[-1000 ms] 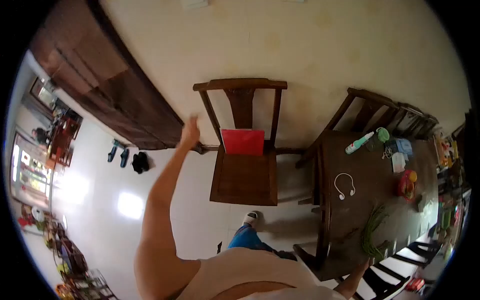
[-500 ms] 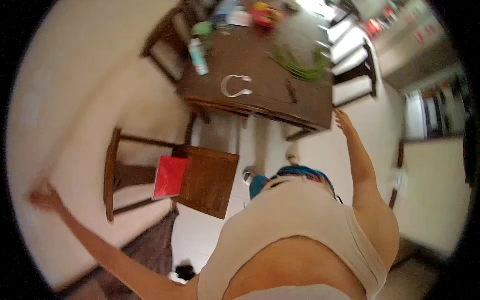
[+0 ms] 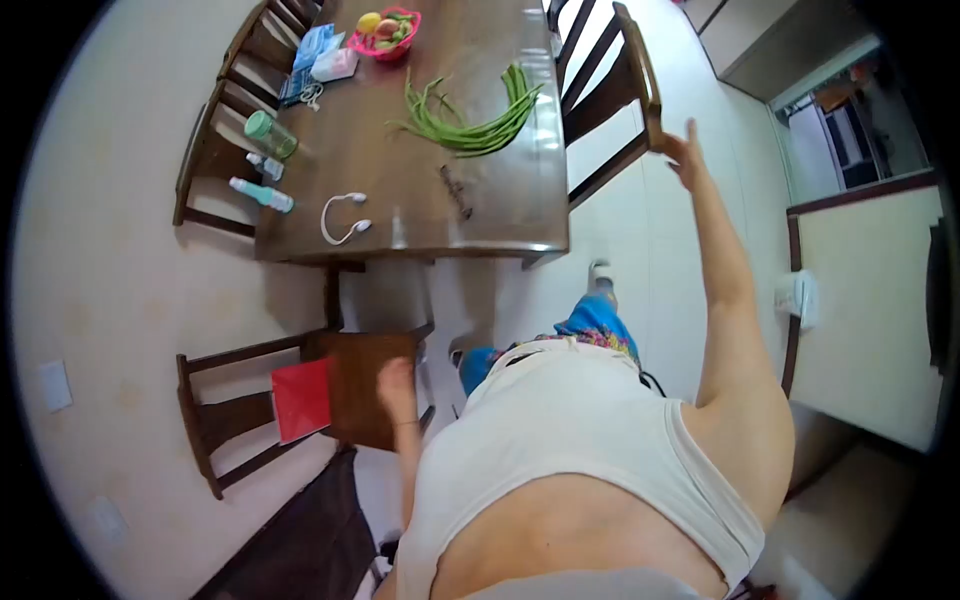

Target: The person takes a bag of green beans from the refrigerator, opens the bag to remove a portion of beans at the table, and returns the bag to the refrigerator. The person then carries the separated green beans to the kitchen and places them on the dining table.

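My right hand [image 3: 684, 158] is stretched out ahead with its fingers apart and holds nothing. Its fingertips are close to the top of a dark wooden chair's back [image 3: 640, 75]; whether they touch it I cannot tell. My left hand [image 3: 396, 388] hangs low at my side, seen over the seat of another wooden chair [image 3: 365, 370]. The fingers of that hand are smeared by motion. A red flat item [image 3: 301, 400] lies on the same chair, left of the hand.
Long green beans [image 3: 480, 135] lie on the dark table [image 3: 420, 215]. Also there are a white neckband device [image 3: 330, 222], eyeglasses [image 3: 455, 192], a spray bottle [image 3: 262, 194], a green-lidded jar [image 3: 270, 135] and a pink basket of produce [image 3: 388, 48]. A cabinet [image 3: 870, 310] stands on the right.
The view has moved forward and turned, bringing the table's right side closer. My left hand has swung in from far left to beside my body. My right hand has come near the right-hand chair.
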`<control>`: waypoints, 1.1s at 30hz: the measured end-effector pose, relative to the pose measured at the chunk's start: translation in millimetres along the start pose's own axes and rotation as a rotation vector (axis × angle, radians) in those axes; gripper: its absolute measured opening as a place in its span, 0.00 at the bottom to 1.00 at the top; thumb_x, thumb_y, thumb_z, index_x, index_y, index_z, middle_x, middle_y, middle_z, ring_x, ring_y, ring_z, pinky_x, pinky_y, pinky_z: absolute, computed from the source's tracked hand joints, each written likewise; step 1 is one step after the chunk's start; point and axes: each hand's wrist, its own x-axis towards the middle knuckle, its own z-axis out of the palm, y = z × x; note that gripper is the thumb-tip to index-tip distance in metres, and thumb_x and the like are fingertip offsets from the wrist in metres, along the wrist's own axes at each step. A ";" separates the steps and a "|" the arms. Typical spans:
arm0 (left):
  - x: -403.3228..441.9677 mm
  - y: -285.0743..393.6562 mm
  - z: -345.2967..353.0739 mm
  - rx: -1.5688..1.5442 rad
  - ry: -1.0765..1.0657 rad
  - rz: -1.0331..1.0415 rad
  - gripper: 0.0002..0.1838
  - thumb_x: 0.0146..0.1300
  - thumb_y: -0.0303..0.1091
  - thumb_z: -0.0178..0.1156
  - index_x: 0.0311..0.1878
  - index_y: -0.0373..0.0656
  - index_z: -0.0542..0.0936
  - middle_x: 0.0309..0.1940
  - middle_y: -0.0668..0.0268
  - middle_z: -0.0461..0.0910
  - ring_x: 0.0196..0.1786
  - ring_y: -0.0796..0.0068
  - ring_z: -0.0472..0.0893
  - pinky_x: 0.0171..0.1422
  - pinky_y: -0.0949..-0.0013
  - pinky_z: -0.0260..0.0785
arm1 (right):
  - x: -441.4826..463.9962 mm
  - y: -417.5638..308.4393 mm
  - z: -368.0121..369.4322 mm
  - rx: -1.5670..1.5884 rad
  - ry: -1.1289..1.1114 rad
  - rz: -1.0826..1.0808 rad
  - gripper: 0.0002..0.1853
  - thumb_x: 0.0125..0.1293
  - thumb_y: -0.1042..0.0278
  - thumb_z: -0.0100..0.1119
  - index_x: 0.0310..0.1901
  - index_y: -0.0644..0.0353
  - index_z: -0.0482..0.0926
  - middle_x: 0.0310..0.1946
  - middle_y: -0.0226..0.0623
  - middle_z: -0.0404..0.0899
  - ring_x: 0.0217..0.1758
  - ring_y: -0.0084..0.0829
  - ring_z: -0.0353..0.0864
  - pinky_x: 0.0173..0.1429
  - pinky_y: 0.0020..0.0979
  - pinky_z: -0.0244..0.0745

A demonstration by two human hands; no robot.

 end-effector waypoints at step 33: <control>-87.7 213.1 441.2 0.104 -0.520 -0.256 0.11 0.57 0.29 0.50 0.43 0.38 0.74 0.38 0.57 0.77 0.42 0.64 0.77 0.47 0.68 0.68 | 135.7 -115.2 -384.1 -0.005 -0.019 0.089 0.22 0.53 0.42 0.56 0.31 0.55 0.69 0.16 0.30 0.69 0.14 0.21 0.67 0.19 0.19 0.63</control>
